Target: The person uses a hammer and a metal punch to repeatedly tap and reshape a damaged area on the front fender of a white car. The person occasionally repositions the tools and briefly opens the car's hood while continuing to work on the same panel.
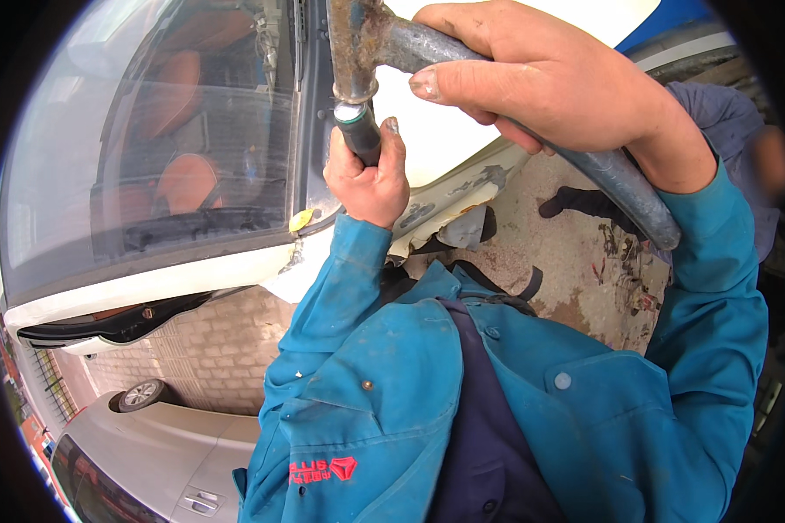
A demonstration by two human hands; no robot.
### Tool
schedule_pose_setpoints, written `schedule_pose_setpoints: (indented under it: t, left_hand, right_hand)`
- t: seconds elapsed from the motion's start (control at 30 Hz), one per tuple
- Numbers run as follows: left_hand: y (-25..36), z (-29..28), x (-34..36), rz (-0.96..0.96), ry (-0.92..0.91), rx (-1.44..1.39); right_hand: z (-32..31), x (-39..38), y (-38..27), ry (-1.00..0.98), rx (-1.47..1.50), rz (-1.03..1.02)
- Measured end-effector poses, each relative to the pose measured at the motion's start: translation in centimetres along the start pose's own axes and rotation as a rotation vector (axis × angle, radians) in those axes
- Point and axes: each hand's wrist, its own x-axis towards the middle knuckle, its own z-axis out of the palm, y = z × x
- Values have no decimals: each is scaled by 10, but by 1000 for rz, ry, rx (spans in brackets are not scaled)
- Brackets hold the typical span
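My right hand (541,78) is wrapped round the grey metal handle of a hammer (353,52), whose rusty head hangs at the top of the view. The rest of the handle slants down past my wrist. Below the hammer head, my left hand (371,187) grips a dark round-handled tool (359,135) with a silver end cap and a green ring, its tip hidden. The hammer's face is right by that cap; whether they touch I cannot tell. Both hands are over the front corner of a white vehicle (449,148), beside its windscreen (218,131).
The vehicle's edge has scraped paint, and a torn panel piece (467,228) sticks out. A yellow leaf (301,220) lies at the windscreen's corner. Another person (724,122) is close on the right, one leg stretched over the ground. A silver car (166,444) stands at the lower left.
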Motion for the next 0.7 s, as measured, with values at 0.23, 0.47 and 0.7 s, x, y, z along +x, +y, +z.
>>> schedule_pose_setpoints:
  t: [0.23, 0.47, 0.7]
  left_hand:
    - [2, 4, 6, 6, 30, -18]
    - [-5, 5, 16, -142, 20, -53]
    - [-25, 9, 31, -271, -15, -115]
  right_hand:
    - [-34, 15, 4, 37, -151, -228]
    - [-21, 51, 7, -245, -9, 155]
    - [-20, 69, 34, -52, 11, 40]
